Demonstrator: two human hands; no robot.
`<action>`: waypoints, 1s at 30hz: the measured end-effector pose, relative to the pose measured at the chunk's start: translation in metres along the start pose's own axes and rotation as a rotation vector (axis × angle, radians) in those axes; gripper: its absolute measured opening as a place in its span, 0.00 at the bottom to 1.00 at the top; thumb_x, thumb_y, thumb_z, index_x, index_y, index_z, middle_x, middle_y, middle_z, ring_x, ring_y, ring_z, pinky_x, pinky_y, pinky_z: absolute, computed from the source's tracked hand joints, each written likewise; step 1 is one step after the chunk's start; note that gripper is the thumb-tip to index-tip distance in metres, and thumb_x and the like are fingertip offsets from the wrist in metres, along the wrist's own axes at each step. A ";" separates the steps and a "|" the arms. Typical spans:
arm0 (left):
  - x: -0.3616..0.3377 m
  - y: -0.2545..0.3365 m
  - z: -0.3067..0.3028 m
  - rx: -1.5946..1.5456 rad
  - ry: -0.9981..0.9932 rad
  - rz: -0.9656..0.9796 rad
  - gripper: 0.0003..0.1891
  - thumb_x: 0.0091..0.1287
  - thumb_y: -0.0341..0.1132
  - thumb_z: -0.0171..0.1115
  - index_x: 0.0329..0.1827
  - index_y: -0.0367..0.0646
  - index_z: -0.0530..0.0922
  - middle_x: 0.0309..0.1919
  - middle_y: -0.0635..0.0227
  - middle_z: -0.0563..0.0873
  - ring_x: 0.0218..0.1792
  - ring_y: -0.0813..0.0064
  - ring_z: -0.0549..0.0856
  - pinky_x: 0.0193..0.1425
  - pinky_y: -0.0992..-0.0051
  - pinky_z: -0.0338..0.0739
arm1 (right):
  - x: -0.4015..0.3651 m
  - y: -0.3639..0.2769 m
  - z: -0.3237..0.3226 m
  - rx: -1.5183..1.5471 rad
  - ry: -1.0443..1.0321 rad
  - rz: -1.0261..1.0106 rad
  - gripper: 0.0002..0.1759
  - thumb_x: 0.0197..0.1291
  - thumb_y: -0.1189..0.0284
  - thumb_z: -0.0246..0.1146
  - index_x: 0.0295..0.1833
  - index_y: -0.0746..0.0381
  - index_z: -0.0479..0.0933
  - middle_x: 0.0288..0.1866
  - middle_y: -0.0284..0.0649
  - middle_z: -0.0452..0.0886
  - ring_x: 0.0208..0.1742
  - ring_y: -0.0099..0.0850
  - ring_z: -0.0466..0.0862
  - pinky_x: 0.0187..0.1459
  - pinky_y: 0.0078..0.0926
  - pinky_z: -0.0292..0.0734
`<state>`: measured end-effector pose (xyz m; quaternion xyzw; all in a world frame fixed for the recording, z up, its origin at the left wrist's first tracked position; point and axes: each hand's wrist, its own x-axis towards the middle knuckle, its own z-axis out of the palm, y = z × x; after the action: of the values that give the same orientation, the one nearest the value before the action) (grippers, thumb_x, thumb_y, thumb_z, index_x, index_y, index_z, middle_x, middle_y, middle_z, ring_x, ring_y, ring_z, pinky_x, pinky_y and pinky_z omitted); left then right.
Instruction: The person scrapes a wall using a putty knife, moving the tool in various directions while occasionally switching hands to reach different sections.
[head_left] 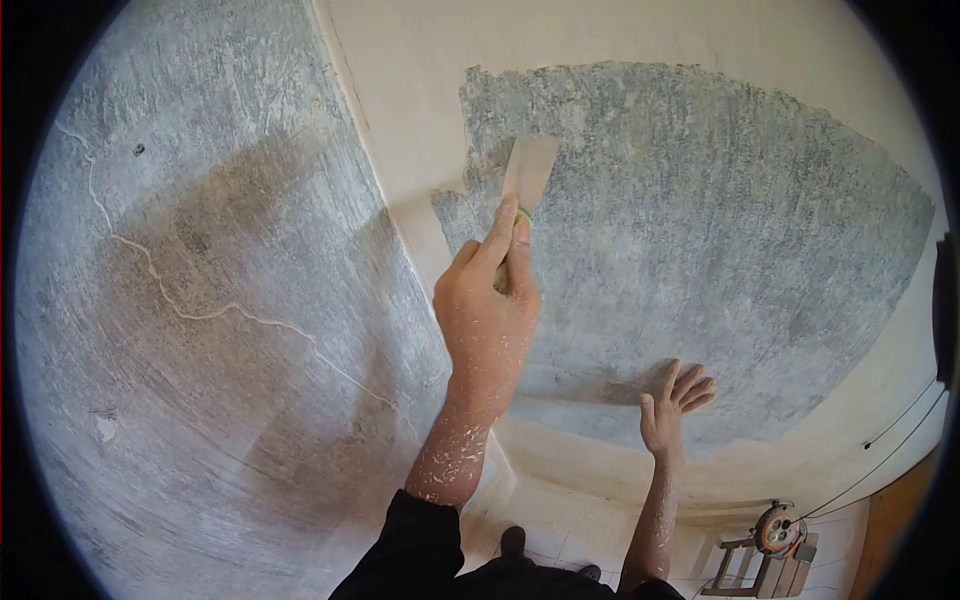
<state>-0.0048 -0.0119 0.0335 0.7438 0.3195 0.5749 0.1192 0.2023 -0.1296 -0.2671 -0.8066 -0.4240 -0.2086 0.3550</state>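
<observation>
We see the scraper point(526, 190) a little above the centre of the frame, pinched between thumb and fingers of our left hand point(490, 310), the handle mostly hidden in the grip. Its long axis runs up the frame with a slight lean to the right, so the blade point(538, 160) points away from us, beyond the fingertips, its broad end uppermost.

The blade lies over the upper left part of the grey patch point(700, 220), just beside the ragged border where the pale wall point(415, 110) begins; whether it presses on the surface (the wide lens flattens depth) we cannot tell.

Our left hand is clearly the nearer one, directly below the blade. Our right hand point(665, 420) is well apart, right of centre in the lower part of the frame, holding nothing that we can see, its fingers spread and thumb out over the patch's lower part. We cannot tell if its palm touches there.
</observation>
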 end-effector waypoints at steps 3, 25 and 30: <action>0.010 0.004 -0.002 -0.023 0.028 0.016 0.15 0.75 0.37 0.60 0.60 0.44 0.83 0.32 0.61 0.88 0.31 0.83 0.82 0.36 0.77 0.77 | -0.006 -0.002 -0.004 0.031 -0.068 0.005 0.44 0.74 0.44 0.42 0.83 0.58 0.36 0.82 0.57 0.19 0.77 0.60 0.12 0.70 0.64 0.07; 0.019 -0.029 -0.010 -0.096 0.086 -0.025 0.16 0.74 0.34 0.59 0.62 0.40 0.81 0.28 0.57 0.86 0.32 0.77 0.85 0.37 0.74 0.77 | -0.006 0.001 -0.007 -0.001 -0.076 0.006 0.43 0.74 0.45 0.42 0.82 0.59 0.39 0.81 0.60 0.20 0.78 0.62 0.14 0.70 0.66 0.08; 0.020 -0.030 -0.017 -0.022 0.057 0.004 0.16 0.73 0.34 0.60 0.61 0.42 0.82 0.20 0.62 0.79 0.22 0.78 0.78 0.30 0.73 0.73 | -0.007 -0.003 -0.008 -0.002 -0.078 0.038 0.43 0.75 0.45 0.42 0.82 0.59 0.38 0.81 0.60 0.20 0.78 0.63 0.14 0.70 0.66 0.08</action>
<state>-0.0282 0.0202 0.0375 0.7262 0.3149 0.5998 0.1172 0.1961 -0.1381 -0.2653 -0.8224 -0.4218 -0.1706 0.3416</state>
